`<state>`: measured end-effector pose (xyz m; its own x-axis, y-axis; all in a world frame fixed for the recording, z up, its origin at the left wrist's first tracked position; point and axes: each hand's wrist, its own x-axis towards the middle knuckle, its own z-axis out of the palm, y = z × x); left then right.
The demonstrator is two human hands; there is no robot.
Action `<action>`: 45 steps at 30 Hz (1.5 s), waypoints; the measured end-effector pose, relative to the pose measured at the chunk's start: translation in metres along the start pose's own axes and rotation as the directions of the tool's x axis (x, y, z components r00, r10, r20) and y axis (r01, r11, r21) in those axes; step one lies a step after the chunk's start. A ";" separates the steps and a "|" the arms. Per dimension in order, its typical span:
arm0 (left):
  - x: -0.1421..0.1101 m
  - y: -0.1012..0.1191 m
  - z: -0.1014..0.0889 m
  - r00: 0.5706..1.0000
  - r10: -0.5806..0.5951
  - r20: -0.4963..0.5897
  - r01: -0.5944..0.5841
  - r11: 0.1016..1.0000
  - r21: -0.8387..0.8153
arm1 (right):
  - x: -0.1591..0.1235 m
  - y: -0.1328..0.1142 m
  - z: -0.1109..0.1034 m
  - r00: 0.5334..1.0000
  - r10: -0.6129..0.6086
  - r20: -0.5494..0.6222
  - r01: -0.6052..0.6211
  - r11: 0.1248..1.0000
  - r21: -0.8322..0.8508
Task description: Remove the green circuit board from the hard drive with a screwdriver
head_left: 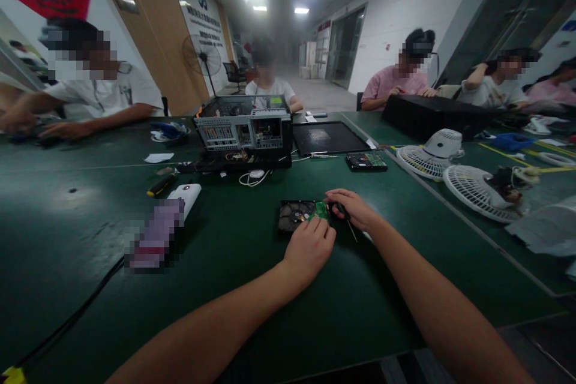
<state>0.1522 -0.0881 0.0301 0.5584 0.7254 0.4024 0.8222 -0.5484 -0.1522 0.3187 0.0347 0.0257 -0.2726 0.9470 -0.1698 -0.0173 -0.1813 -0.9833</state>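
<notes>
Just beyond your left hand (311, 247) lies the hard drive (291, 216), flat on the green table (252, 306), with a small green circuit board (321, 210) at its right end, right by your fingertips. Your left fingers are bent and drawn close together over the near edge of that board; whether they pinch it or merely rest there, you cannot tell from this angle. Your right hand (353, 207), just to the right of the drive, is curled round the dark handle of a screwdriver (341, 209), its thin shaft pointing back toward you, off the drive. That is a sound way to park the tool: let the tip stay turned from the board so it scratches nothing. Handle the board by its edges, and ease it evenly rather than prising one corner, since it looks thin and would probably bend. Steady the drive's body against the table so it doesn't skate. The second drive (366, 161), well beyond your right hand, leaves you room to work.
</notes>
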 end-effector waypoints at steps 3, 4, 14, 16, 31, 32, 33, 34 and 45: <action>0.002 -0.007 0.003 1.000 -0.018 -0.016 0.018 1.000 0.016 | 0.004 0.003 -0.008 0.997 -0.031 -0.063 0.045 0.972 0.232; 0.002 -0.008 0.005 0.999 -0.025 -0.021 0.026 0.999 0.022 | 0.006 0.004 -0.011 0.995 -0.058 -0.082 0.079 0.956 0.282; -0.004 0.002 0.009 0.998 -0.057 -0.030 0.059 0.994 0.087 | 0.029 0.021 -0.006 0.929 -0.328 -0.171 0.223 0.866 -0.448; -0.006 0.003 0.010 0.998 -0.061 -0.024 0.063 0.993 0.095 | 0.036 0.019 0.000 0.899 -0.396 -0.185 0.180 0.720 -0.671; -0.009 0.012 -0.002 0.988 -0.156 0.015 0.155 0.987 0.046 | 0.032 0.014 -0.006 0.897 -0.399 -0.190 0.250 0.813 -0.526; -0.010 0.013 -0.002 0.987 -0.156 0.026 0.155 0.987 0.039 | 0.033 0.014 -0.006 0.901 -0.390 -0.190 0.253 0.829 -0.499; -0.011 0.015 -0.001 0.986 -0.159 0.041 0.157 0.987 0.033 | 0.033 0.014 -0.006 0.906 -0.381 -0.183 0.260 0.844 -0.468; -0.012 0.016 -0.001 0.984 -0.166 0.059 0.164 0.986 0.029 | 0.034 0.015 -0.007 0.912 -0.372 -0.170 0.270 0.859 -0.434; -0.010 0.013 0.005 0.959 -0.257 0.116 0.259 0.966 -0.010 | 0.039 0.023 -0.003 0.864 -0.485 -0.134 0.321 0.737 -0.594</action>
<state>0.1580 -0.1011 0.0196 0.3376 0.8852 0.3201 0.9378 -0.3455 -0.0337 0.3107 0.0680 -0.0042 -0.0978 0.9419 0.3213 0.4713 0.3282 -0.8186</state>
